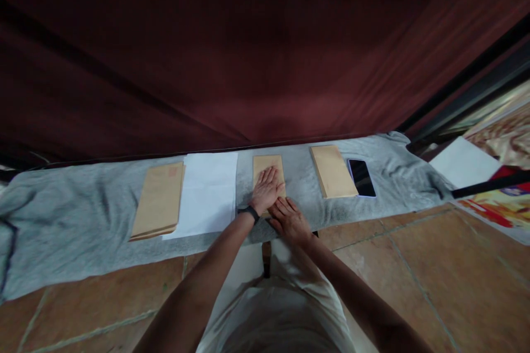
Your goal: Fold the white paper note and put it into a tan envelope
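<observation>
A brown envelope (267,161) lies in the middle of the grey cloth, its long side pointing away from me. My left hand (267,187), with a dark band on the wrist, rests flat on it with the fingers stretched out. Over the envelope's near right corner lies my right hand (291,220), fingers extended and palm down, close beside the left. Both hands hide the envelope's lower part. To the left, a stack of brown envelopes (159,198) partly overlaps white paper sheets (210,193). Another stack of brown envelopes (334,172) sits to the right.
A phone (361,178) touches the right stack's edge. The grey cloth (83,209) covers a long narrow surface against a dark red curtain (265,66). At the far right are a dark metal bar (492,185) and a white sheet (466,162). Brown floor tiles (406,265) show below.
</observation>
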A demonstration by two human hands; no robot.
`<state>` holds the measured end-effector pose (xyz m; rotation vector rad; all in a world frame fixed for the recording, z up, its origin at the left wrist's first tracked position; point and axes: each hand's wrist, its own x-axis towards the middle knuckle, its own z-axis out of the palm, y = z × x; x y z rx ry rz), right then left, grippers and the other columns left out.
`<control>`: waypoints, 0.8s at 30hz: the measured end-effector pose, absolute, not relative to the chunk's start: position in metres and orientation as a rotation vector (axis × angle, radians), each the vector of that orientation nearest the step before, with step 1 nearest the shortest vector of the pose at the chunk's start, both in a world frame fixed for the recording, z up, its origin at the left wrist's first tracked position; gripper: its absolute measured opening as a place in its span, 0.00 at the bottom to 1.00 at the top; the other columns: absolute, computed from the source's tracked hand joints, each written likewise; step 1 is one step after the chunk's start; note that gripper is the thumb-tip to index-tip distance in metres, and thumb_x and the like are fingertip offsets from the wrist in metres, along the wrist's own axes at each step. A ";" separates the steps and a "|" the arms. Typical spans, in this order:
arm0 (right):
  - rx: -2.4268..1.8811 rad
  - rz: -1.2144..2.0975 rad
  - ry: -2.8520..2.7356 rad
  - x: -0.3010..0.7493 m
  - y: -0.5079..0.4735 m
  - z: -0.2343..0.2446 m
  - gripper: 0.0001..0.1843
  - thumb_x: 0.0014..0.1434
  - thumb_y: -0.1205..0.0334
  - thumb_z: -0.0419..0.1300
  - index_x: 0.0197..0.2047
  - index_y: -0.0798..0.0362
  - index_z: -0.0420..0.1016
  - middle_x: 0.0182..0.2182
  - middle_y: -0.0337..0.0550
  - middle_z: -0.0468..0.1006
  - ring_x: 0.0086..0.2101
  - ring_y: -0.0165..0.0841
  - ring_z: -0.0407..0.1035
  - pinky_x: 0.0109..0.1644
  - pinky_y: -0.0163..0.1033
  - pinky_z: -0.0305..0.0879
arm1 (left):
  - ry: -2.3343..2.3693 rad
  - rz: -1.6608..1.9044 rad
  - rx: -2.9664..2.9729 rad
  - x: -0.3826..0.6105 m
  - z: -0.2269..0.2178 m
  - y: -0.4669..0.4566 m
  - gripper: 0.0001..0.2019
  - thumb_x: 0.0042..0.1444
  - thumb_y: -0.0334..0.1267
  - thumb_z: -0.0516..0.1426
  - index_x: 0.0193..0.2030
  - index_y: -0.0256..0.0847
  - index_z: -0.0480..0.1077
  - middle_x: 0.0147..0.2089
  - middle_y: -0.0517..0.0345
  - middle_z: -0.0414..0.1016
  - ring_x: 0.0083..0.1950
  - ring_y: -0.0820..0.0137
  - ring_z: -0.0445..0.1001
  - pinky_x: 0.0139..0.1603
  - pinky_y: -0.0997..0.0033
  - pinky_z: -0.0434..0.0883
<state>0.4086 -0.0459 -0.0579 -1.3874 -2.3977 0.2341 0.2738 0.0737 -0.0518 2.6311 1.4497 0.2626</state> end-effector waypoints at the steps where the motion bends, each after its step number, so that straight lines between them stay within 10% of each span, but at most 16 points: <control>1: -1.388 0.235 -2.398 0.408 -0.046 -0.058 0.25 0.71 0.53 0.55 0.68 0.51 0.67 0.65 0.51 0.69 0.67 0.44 0.58 0.72 0.55 0.53 | 1.463 0.252 2.616 0.279 -0.052 0.075 0.31 0.71 0.48 0.42 0.75 0.31 0.52 0.77 0.43 0.52 0.78 0.60 0.47 0.77 0.54 0.47; 24: -1.342 0.286 -2.330 0.412 -0.045 -0.065 0.26 0.69 0.57 0.56 0.68 0.50 0.66 0.68 0.48 0.66 0.67 0.41 0.61 0.72 0.55 0.54 | 1.251 0.412 2.597 0.192 -0.060 -0.032 0.26 0.69 0.42 0.52 0.71 0.36 0.58 0.74 0.44 0.60 0.76 0.61 0.56 0.74 0.52 0.59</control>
